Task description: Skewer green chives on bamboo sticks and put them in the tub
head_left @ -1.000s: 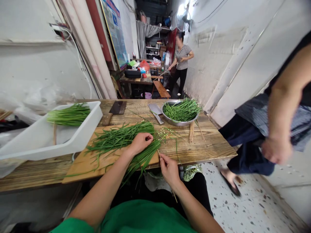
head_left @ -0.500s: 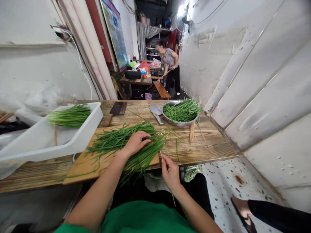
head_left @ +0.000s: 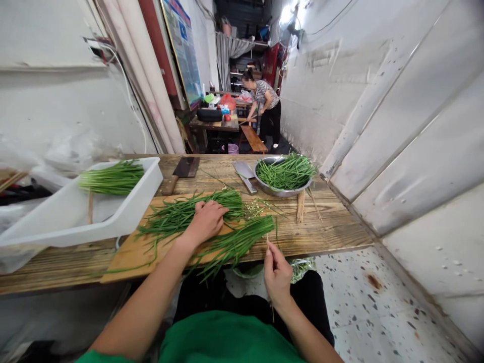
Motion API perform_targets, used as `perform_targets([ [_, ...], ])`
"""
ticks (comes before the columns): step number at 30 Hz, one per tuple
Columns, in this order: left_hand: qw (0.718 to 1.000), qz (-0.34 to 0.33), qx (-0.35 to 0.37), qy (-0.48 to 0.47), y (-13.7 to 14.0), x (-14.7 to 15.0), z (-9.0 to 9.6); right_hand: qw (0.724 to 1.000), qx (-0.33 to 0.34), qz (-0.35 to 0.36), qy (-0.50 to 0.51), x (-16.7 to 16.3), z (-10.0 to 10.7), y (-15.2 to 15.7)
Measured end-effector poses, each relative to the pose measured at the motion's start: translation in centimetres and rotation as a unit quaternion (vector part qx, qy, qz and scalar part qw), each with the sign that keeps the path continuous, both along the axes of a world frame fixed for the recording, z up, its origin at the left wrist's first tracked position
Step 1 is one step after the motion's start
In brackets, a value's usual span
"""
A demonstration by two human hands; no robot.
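Note:
My right hand (head_left: pixel 278 272) pinches a thin bamboo skewer (head_left: pixel 267 238) below the table's front edge. The skewer's upper end runs into the cut ends of a row of green chives (head_left: pixel 242 239), whose leaves trail left over the cutting board's front edge. My left hand (head_left: pixel 207 221) lies on a larger pile of loose chives (head_left: pixel 170 214) on the wooden cutting board (head_left: pixel 130 257). Its fingers are curled into the leaves, and the tips are partly hidden there.
On the wooden table (head_left: pixel 321 234) are a metal bowl of chives (head_left: pixel 285 174), a bundle of skewers (head_left: pixel 300 206), two cleavers (head_left: pixel 186 167) and a white tray (head_left: pixel 124 219) with more chives. A person (head_left: pixel 266 103) bends beside a bench (head_left: pixel 253 138) farther back.
My right hand has moved right with the skewer and its chives, away from the pile. My left hand has curled its fingers into the pile. A foot at the lower right has left view.

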State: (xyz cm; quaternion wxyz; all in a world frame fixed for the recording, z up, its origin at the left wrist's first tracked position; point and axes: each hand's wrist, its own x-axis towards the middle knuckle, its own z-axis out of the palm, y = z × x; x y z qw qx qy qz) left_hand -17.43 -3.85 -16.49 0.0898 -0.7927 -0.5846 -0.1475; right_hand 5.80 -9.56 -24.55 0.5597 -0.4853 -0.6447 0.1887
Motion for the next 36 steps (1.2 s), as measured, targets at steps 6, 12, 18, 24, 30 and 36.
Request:
perform_targets([
  [6,0.999,-0.010,0.019,-0.027,-0.8,-0.7,-0.1,0.990,0.119,-0.039,-0.069,2.2,3.5,0.8],
  [12,0.999,-0.036,0.003,-0.033,-0.9,-0.7,-1.1,0.958,0.216,-0.099,-0.160,5.0,7.1,0.4],
  [18,0.997,-0.013,0.006,-0.073,-0.8,-0.5,-1.4,0.928,0.255,-0.185,-0.197,6.4,10.0,-0.2],
  [24,0.958,-0.051,0.047,-0.278,-4.4,0.3,1.7,0.924,0.310,-0.074,-0.211,3.6,13.8,-0.4],
  [30,0.954,0.028,0.213,-0.208,-7.0,1.7,3.6,0.950,0.289,0.069,-0.092,-1.2,16.1,-2.6],
  [36,0.932,0.156,0.292,-0.149,-9.3,-1.9,1.2,0.986,0.019,0.148,0.074,-4.8,8.2,-2.9],
])
